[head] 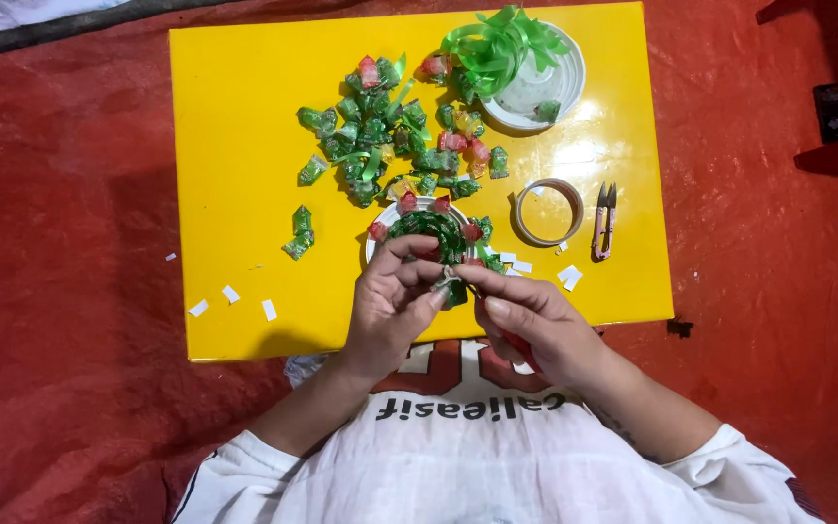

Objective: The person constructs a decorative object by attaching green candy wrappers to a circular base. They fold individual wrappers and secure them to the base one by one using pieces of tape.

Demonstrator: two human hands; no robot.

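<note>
— While you sit at it, what's the surface?

— You have a yellow table (244, 194) on a red floor covering (60, 291). A heap of green and red candy wrappers (380, 136) lies at the middle top. A white lid (540, 87) with green ribbon curls (501, 44) sits top right. A tape roll (548, 212) lies right of centre, small pink snips (603, 221) just beside it. White paper bits (230, 301) are scattered by the near left edge, a few more near the tape.

— And your hands?

— Both meet at the near edge, over a white disc (380, 228) ringed with folded wrappers, a half-built wreath (431, 228). Your left hand (390, 301) curls inward, fingertips touching the wreath's near rim, thumb pressed toward the forefinger. Your right hand (526, 325) comes in from the right, thumb and forefinger pinching a small green wrapper piece (453, 289). That piece sits between both hands, touching the wreath's near edge. Other right fingers are folded under; I cannot tell what they do.

— Forearms?

— Bare, angled in from your white shirt (477, 466).
</note>
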